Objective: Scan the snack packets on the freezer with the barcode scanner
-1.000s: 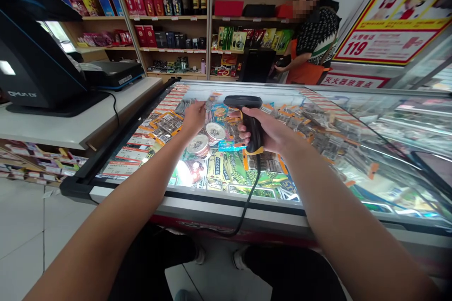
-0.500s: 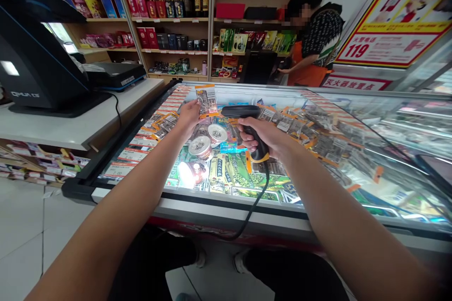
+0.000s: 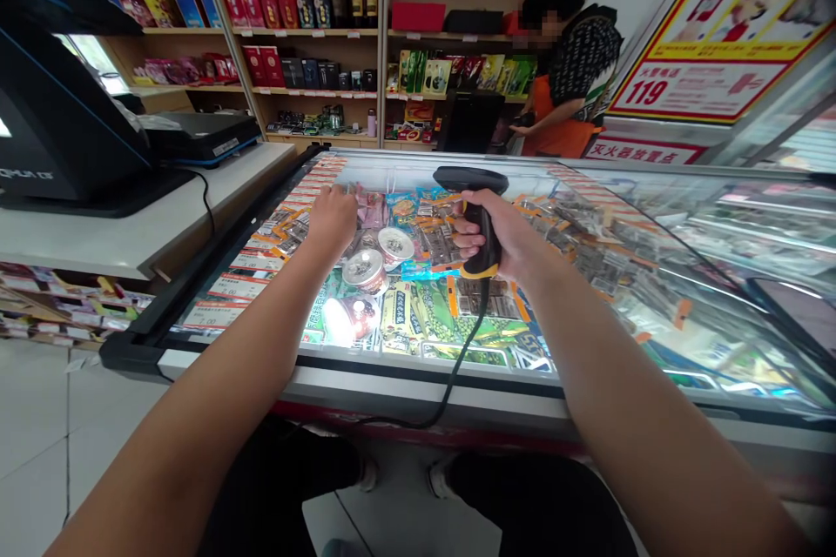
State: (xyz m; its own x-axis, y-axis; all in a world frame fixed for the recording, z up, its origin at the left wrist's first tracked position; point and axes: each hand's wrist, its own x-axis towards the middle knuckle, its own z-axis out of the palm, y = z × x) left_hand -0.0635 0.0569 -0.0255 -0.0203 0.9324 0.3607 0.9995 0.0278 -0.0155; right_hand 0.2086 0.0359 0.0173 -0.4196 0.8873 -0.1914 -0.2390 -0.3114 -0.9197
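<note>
My right hand (image 3: pixel 491 231) is wrapped round the handle of a black and yellow barcode scanner (image 3: pixel 471 181), held above the glass top of a display freezer (image 3: pixel 313 379). A cable hangs from the scanner's base. My left hand (image 3: pixel 334 216) is low over the far left part of the glass, its back towards me. Its fingertips bend away out of sight, so what they hold, if anything, is hidden. Near it are clear snack packets with orange edges (image 3: pixel 287 231) and round lidded tubs (image 3: pixel 363 268). More orange-edged packets (image 3: pixel 489 298) lie below the scanner.
To the left, a counter (image 3: pixel 239 183) bears a black checkout machine (image 3: pixel 58 96) and a scale (image 3: pixel 202 139). Beyond the freezer a person in an orange apron (image 3: pixel 562 135) stands beside a dark screen (image 3: pixel 474 117). Stocked shelves (image 3: pixel 306 30) line the back. Price strips (image 3: pixel 241 287) edge the glass.
My left hand has turned palm down and shifted slightly left; the orange-edged packet it held up is no longer visible in it. The scanner has risen and moved right.
</note>
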